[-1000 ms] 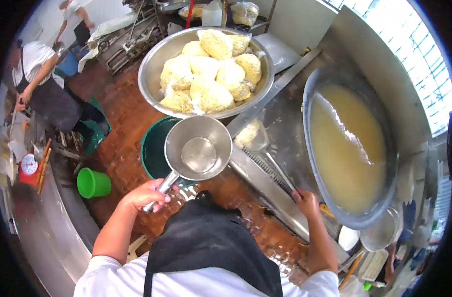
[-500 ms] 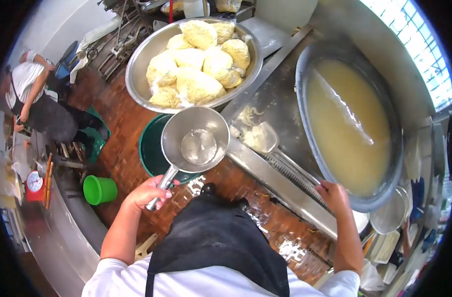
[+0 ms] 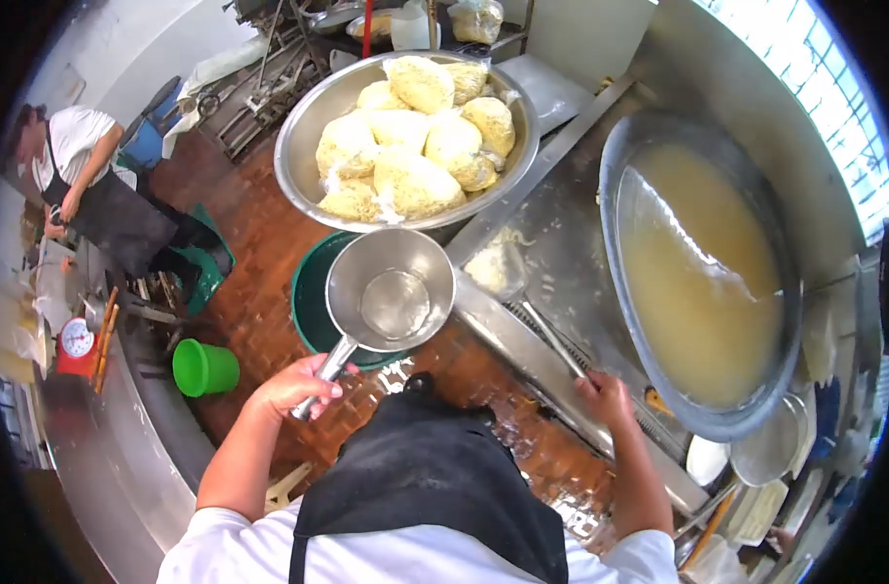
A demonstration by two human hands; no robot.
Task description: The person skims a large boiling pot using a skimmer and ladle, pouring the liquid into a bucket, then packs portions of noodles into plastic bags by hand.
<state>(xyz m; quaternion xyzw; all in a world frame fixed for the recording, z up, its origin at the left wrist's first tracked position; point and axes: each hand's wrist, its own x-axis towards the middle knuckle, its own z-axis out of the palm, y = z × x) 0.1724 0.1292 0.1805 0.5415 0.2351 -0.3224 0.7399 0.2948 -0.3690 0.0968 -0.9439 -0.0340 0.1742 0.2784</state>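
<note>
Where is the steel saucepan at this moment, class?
In the head view, the steel saucepan is just left of centre, its handle in the left grip, partly covering the green tub and just below the big metal bowl.

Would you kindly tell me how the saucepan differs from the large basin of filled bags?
The saucepan is smaller than the basin. The saucepan has a straight handle, gripped by the left hand; the basin shows no such handle. The basin is heaped with filled bags, while the saucepan holds none. Both are round, silvery and open at the top.
</note>
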